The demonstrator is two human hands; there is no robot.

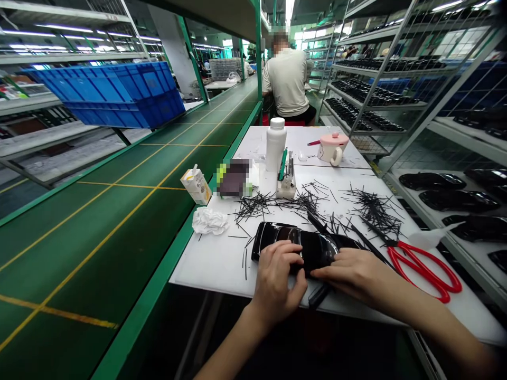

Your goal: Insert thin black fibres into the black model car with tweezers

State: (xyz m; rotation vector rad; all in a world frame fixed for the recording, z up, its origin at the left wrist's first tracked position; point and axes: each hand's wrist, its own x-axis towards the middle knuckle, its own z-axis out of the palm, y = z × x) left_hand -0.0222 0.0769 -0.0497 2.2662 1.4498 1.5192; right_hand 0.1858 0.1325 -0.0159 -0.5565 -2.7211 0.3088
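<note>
A glossy black model car body (312, 250) lies at the front edge of the white table. My left hand (277, 274) grips it, with fingers over the roof and the thumb at the near side. Against the same near side, my right hand (352, 272) has its fingers bent and pressed together; whether something small is between them is hidden. Under and beside the hands, a dark flat piece (319, 295) sticks out at the table edge. Red-handled scissors (425, 269) lie to the right. Thin black strips (374, 208) are scattered in loose piles behind the car body.
A white bottle (276, 145), a pink-lidded mug (332, 148), a drink carton (196, 184) and crumpled tissue (209, 220) stand around the table. A green conveyor belt (158, 211) runs along the left. Racks of black car bodies (459, 200) line the right; a seated person (287, 82) is ahead.
</note>
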